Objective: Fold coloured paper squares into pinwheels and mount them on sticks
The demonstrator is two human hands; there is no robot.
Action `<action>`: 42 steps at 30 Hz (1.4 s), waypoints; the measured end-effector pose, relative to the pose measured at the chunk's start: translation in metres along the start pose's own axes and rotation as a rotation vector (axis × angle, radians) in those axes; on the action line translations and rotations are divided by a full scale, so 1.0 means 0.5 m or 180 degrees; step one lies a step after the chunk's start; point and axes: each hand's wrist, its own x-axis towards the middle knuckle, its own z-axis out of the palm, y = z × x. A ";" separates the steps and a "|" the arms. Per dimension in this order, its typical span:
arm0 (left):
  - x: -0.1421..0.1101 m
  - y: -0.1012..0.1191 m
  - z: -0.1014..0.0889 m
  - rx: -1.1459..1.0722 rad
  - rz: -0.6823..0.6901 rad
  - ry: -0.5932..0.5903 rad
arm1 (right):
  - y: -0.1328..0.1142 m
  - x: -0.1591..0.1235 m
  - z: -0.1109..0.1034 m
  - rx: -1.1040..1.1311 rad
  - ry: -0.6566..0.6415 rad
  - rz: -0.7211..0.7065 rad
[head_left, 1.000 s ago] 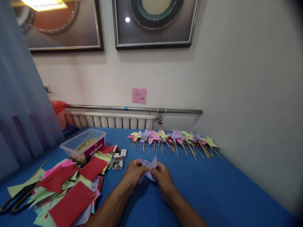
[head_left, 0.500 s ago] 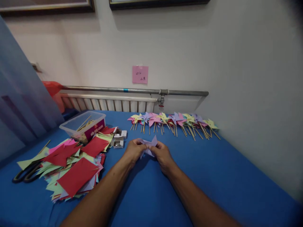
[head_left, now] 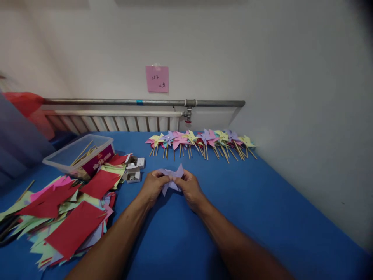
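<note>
Between my two hands is a purple paper pinwheel (head_left: 171, 182) with its points folded in and no stick visible on it. My left hand (head_left: 154, 186) is closed on its left side, thumb pressed near the centre. On the other side my right hand (head_left: 189, 187) pinches it, the thumb also close to the middle. Just left of my hands stand two small white boxes (head_left: 133, 177) with little metal pieces inside. A large pile of cut paper sheets (head_left: 75, 229), red on top of green and purple, lies farther left.
Finished pinwheels on sticks (head_left: 206, 138) lie in a row at the back of the blue table cover (head_left: 233, 217). A clear plastic tub (head_left: 55, 159) holds sticks. Dark-handled scissors (head_left: 7, 229) lie at the left edge. Behind are a pipe (head_left: 116, 102) and radiator.
The view has turned slightly right and down, so everything sits farther left in the picture. Both hands still hold the purple pinwheel, with their grip almost unchanged.
</note>
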 end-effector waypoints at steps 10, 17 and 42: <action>0.006 -0.001 -0.010 0.0189 -0.0070 0.0001 | 0.013 0.009 -0.001 -0.0010 0.0051 0.0142; 0.002 -0.004 -0.004 0.0108 -0.0028 0.0105 | 0.023 0.012 -0.008 0.0171 -0.0084 0.0142; 0.013 -0.014 0.002 0.0099 0.0215 0.0075 | 0.010 0.013 -0.009 -0.0136 0.0136 0.0128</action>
